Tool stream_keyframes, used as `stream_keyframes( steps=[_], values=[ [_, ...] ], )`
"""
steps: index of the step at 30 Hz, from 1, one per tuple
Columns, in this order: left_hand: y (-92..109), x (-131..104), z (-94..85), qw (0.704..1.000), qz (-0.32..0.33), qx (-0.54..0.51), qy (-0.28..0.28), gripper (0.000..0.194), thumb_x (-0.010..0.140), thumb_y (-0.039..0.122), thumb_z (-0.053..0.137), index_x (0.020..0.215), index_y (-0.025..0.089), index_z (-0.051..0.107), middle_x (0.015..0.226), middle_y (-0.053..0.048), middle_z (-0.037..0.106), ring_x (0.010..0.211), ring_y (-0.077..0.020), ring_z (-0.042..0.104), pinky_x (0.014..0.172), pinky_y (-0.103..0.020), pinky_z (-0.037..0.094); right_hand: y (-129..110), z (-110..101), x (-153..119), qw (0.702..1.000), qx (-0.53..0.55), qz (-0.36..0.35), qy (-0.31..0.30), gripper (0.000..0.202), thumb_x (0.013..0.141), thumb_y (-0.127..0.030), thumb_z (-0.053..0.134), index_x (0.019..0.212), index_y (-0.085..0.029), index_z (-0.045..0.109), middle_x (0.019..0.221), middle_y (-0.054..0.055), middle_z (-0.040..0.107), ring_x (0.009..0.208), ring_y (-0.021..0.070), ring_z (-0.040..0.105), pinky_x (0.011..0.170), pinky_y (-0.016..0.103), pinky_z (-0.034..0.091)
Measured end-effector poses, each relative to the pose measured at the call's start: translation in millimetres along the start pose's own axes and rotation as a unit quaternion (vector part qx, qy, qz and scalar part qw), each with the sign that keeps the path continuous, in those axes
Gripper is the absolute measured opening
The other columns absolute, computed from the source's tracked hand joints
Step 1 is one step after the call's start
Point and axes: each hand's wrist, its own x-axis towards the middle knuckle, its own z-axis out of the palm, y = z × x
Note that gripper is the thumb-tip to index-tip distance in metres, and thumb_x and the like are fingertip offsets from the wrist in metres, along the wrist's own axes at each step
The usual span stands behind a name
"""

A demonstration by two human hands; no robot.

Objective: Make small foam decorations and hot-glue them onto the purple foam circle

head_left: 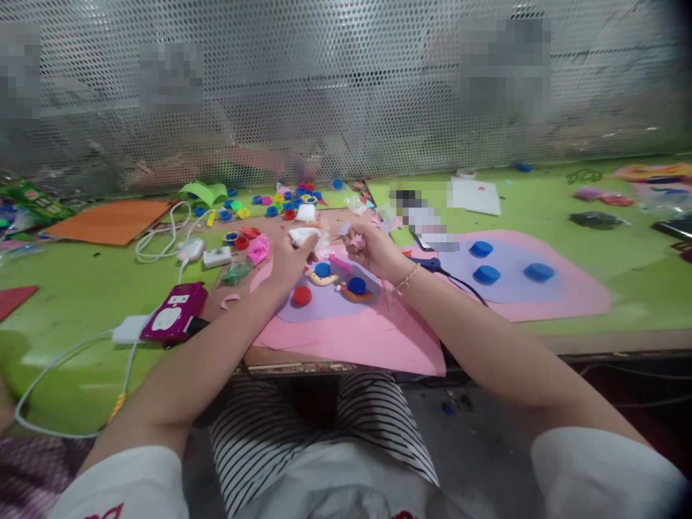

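Observation:
My left hand (292,259) is over the upper left of a purple sheet, its thumb and fingers closed on a crumpled white plastic piece (303,236). To its right, my right hand (375,251) is closed with curled fingers, pinching a small pale pink scrap (356,241) whose kind I cannot make out. Below the hands, a purple shape (308,312) lies on a pink sheet (351,339). On it sit a red bottle cap (302,295), a blue cap (323,269) on a cream curved piece (326,281), and another blue cap (357,286) on an orange-brown piece.
Several coloured caps (273,210) lie scattered behind my hands. A magenta box (176,313) with white cables is at left, near an orange sheet (111,220). At right, a blue-handled tool (427,264) with a black cord lies by another pink sheet (587,295) with blue caps.

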Motion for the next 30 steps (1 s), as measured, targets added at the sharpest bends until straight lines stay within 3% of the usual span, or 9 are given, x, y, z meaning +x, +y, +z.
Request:
stream_keyframes(
  steps=[2, 5, 9, 11, 15, 21, 25, 28, 30],
  values=[
    [-2, 0, 0.2, 1.000, 0.002, -0.013, 0.000, 0.023, 0.076, 0.039, 0.067, 0.077, 0.016, 0.061, 0.050, 0.001, 0.056, 0.043, -0.0103, 0.050, 0.046, -0.024, 0.038, 0, 1, -2, 1.000, -0.016, 0.006, 0.009, 0.007, 0.079, -0.013, 0.050, 0.080, -0.020, 0.051, 0.061, -0.003, 0.052, 0.045, 0.0058, 0.038, 0.045, 0.019, 0.038],
    [-8, 4, 1.2, 0.999, -0.003, -0.050, 0.006, 0.023, 0.075, 0.037, 0.069, 0.077, 0.016, 0.059, 0.050, 0.002, 0.056, 0.042, -0.0085, 0.050, 0.045, -0.021, 0.037, 2, 3, -3, 0.999, -0.036, -0.013, -0.013, 0.025, 0.077, -0.006, 0.050, 0.098, -0.019, 0.055, 0.075, -0.001, 0.061, 0.051, 0.0049, 0.045, 0.050, 0.017, 0.043],
    [-15, 9, 5.2, 0.984, -0.072, -0.159, -0.021, 0.025, 0.074, 0.033, 0.071, 0.080, 0.016, 0.054, 0.052, 0.005, 0.056, 0.041, -0.0064, 0.049, 0.042, -0.018, 0.037, 6, 0, -1, 0.987, -0.121, -0.087, -0.061, 0.025, 0.078, -0.007, 0.050, 0.099, -0.018, 0.059, 0.088, 0.001, 0.065, 0.054, 0.0040, 0.046, 0.053, 0.018, 0.043],
    [-14, 10, 7.3, 0.971, -0.113, -0.208, -0.043, 0.025, 0.073, 0.030, 0.072, 0.081, 0.016, 0.053, 0.053, 0.006, 0.055, 0.041, -0.0054, 0.049, 0.042, -0.017, 0.038, 8, -2, 1, 0.960, -0.220, -0.158, -0.071, 0.020, 0.082, -0.012, 0.049, 0.096, -0.017, 0.061, 0.087, 0.002, 0.063, 0.054, 0.0051, 0.045, 0.052, 0.020, 0.041],
    [-6, 7, 9.5, 0.949, -0.160, -0.261, -0.071, 0.022, 0.072, 0.021, 0.073, 0.082, 0.014, 0.054, 0.062, 0.004, 0.061, 0.046, -0.0050, 0.054, 0.047, -0.017, 0.045, 10, -6, -1, 0.874, -0.391, -0.278, -0.073, 0.016, 0.088, -0.024, 0.046, 0.095, -0.018, 0.059, 0.079, 0.000, 0.058, 0.060, 0.0083, 0.048, 0.057, 0.023, 0.041],
    [3, 1, 8.9, 0.934, -0.168, -0.303, -0.087, 0.017, 0.073, 0.014, 0.069, 0.086, 0.013, 0.058, 0.075, 0.000, 0.067, 0.063, -0.0094, 0.064, 0.062, -0.022, 0.053, 13, -7, 0, 0.799, -0.471, -0.371, -0.037, 0.014, 0.085, -0.027, 0.051, 0.086, -0.016, 0.060, 0.083, 0.004, 0.061, 0.078, 0.0149, 0.056, 0.076, 0.030, 0.045],
    [-2, 3, 7.3, 0.945, -0.140, -0.266, -0.129, 0.020, 0.081, 0.031, 0.063, 0.089, 0.013, 0.059, 0.070, -0.003, 0.066, 0.055, -0.0107, 0.061, 0.055, -0.023, 0.049, 14, -7, 4, 0.819, -0.452, -0.350, -0.042, 0.020, 0.084, -0.029, 0.051, 0.091, -0.016, 0.065, 0.085, 0.006, 0.063, 0.078, 0.0153, 0.057, 0.074, 0.030, 0.046],
    [-8, 3, 8.1, 0.955, -0.122, -0.227, -0.147, 0.029, 0.085, 0.041, 0.056, 0.086, 0.012, 0.060, 0.067, -0.004, 0.065, 0.053, -0.0115, 0.059, 0.051, -0.023, 0.046, 13, -5, 2, 0.859, -0.418, -0.292, -0.043, 0.022, 0.082, -0.032, 0.050, 0.084, -0.016, 0.065, 0.070, 0.001, 0.059, 0.062, 0.0115, 0.051, 0.060, 0.025, 0.042],
    [-11, 2, 9.0, 0.962, -0.110, -0.204, -0.146, 0.028, 0.087, 0.040, 0.055, 0.085, 0.012, 0.060, 0.064, -0.003, 0.063, 0.052, -0.0112, 0.057, 0.052, -0.023, 0.045, 12, -5, 2, 0.886, -0.388, -0.251, -0.037, 0.023, 0.080, -0.033, 0.050, 0.079, -0.015, 0.064, 0.058, -0.003, 0.052, 0.052, 0.0088, 0.044, 0.053, 0.023, 0.037]
  ],
)
